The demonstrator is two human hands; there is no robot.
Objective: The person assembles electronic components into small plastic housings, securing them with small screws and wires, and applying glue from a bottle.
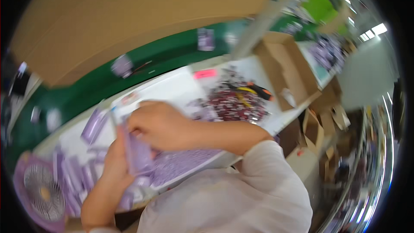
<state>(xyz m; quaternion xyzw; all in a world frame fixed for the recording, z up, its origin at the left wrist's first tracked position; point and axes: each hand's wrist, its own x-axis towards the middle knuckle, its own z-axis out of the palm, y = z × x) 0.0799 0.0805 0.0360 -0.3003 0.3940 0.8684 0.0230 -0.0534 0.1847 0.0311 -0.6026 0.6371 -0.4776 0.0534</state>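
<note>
My left hand (113,164) is wrapped round a translucent purple plastic casing (139,156), held tilted over the near edge of the bench. My right hand (160,125) reaches across to the casing's upper end, its fingers curled in a pinch. Whatever sits between those fingertips is hidden and blurred. Just right of the casing, a white tray (196,176) holds many small purple pieces (183,164). More purple casings (73,174) lie in a heap left of my left hand, and a single casing (94,126) rests apart above them.
A purple fan (43,190) stands at the near left. Beyond the hands runs a green conveyor belt (166,54) carrying purple parts (205,39), under a large cardboard panel (133,13). Rightward are a dark red pile of small parts (235,105), an orange-and-black-handled tool (261,91) and an open carton (308,75).
</note>
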